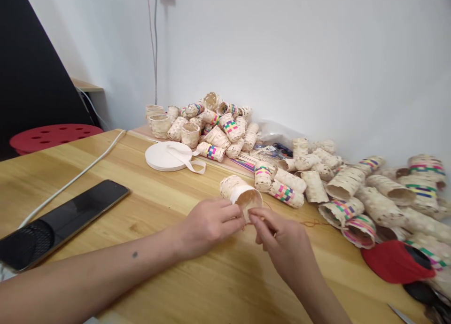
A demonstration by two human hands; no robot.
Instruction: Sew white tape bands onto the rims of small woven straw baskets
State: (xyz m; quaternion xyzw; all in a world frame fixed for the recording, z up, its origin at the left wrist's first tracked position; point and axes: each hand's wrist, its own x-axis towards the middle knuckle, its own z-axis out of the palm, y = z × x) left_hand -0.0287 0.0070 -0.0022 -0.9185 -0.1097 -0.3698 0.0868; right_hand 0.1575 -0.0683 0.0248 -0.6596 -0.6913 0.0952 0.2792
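A small woven basket [237,189] with a white band round its rim lies on its side on the wooden table [169,267], mouth toward me. My left hand [207,224] is closed with its fingertips pinched at the basket's rim. My right hand [282,242] is also closed, pinching something thin just below the rim, where the two hands meet. A thin reddish thread [312,223] trails off to the right on the table.
Piles of similar woven baskets [211,124], some with coloured bands, fill the back and right [369,192]. A roll of white tape [168,155], a dark phone [70,216], a white cable [81,173], a red stool [52,135] and a red object [387,263] lie around.
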